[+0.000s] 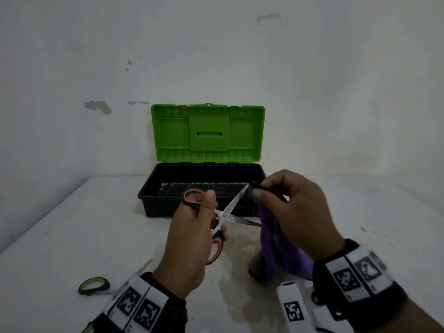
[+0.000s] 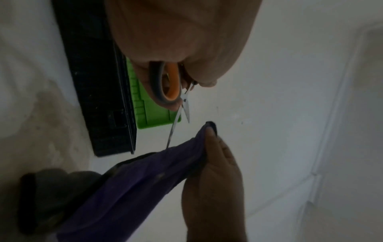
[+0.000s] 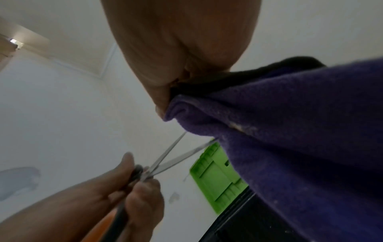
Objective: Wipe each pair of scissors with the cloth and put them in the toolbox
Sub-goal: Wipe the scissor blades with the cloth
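My left hand point(image 1: 199, 227) grips the orange-and-black scissors point(image 1: 224, 216) by their handles, blades spread apart, in front of the toolbox. The upper blade tip reaches the purple cloth point(image 1: 278, 241), which my right hand point(image 1: 288, 207) pinches near the tip; the lower blade tip goes behind the hanging cloth. The left wrist view shows the orange handle of the scissors point(image 2: 168, 83) and the cloth point(image 2: 145, 180). The right wrist view shows the cloth point(image 3: 290, 139) over both blade tips of the scissors point(image 3: 172, 155). The black toolbox point(image 1: 168, 188) stands open with its green lid point(image 1: 207, 133) upright against the wall.
A second pair of scissors with a green-and-black handle point(image 1: 95, 286) lies on the white table point(image 1: 72, 224) at the near left. A dark object point(image 1: 258, 270) stands under the hanging cloth. White walls close in behind and to the left.
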Demonstrator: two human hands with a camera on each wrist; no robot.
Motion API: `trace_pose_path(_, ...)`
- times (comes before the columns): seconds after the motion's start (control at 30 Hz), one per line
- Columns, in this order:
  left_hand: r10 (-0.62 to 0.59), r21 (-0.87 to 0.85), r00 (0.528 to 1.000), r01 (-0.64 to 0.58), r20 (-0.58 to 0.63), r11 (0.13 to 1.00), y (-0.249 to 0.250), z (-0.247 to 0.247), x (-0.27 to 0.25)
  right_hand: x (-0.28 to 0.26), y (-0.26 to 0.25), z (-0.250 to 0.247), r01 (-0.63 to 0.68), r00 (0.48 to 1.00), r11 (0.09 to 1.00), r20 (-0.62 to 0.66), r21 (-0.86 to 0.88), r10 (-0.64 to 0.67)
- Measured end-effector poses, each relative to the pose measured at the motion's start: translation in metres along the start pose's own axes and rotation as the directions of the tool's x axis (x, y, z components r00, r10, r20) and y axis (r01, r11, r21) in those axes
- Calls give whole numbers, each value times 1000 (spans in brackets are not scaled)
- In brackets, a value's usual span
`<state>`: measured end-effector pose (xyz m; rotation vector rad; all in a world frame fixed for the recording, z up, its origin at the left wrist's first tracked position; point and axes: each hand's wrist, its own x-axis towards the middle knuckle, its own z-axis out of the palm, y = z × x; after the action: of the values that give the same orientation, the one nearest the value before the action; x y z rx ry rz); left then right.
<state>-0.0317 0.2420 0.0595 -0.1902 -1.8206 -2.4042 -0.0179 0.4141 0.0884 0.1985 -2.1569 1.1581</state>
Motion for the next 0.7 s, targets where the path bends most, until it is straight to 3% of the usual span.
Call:
trace_pose_path(0.1, 82, 80, 997, -83, 7, 993, 5, 1, 4, -12, -7, 14, 69, 992, 996, 106, 52, -74)
trace_pose_path(0.23, 138, 188, 989, -145, 50, 971, 8, 1, 6, -23, -3, 34, 62, 993, 997, 94, 53, -66)
trace_pose_path(0.43, 127, 175, 992, -130, 29, 976, 5, 0, 6, -34, 0, 51, 69, 998, 998, 4, 14, -69)
trace_pose_path(0.57, 101, 160, 994, -104, 29, 982, 6, 0, 5, -29, -4, 46, -18, 999, 995, -46, 96, 22)
trace_pose_path(0.7, 76, 122, 997, -77, 8, 990, 3, -2, 8, -29, -7, 47, -24, 999, 996, -32, 86, 27)
